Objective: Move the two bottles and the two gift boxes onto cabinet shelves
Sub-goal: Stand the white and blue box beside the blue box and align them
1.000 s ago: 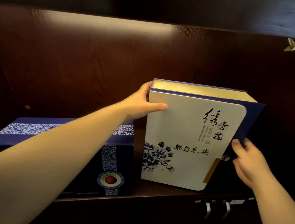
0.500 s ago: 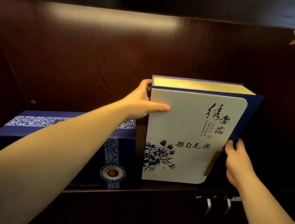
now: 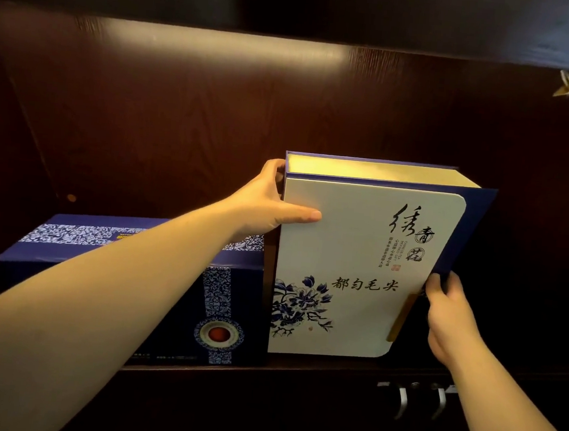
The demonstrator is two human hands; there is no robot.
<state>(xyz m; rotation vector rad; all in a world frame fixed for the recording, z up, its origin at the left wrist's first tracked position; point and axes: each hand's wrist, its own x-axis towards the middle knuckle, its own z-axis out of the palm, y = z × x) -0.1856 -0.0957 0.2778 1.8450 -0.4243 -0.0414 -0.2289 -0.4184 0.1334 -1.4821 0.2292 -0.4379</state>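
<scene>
Hands grip the upright white gift box (image 3: 357, 273): left hand (image 3: 267, 203) upper edge, right hand (image 3: 446, 315) lower side.

Cream box (image 3: 357, 273) blue florals; navy box (image 3: 179, 302) patterned band

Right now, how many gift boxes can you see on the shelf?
2. The dark blue gift box lies on the shelf at the left; the white gift box stands upright beside it, held by the left hand and right hand.

"都匀毛尖" on white gift box (image 3: 360, 242)
</scene>
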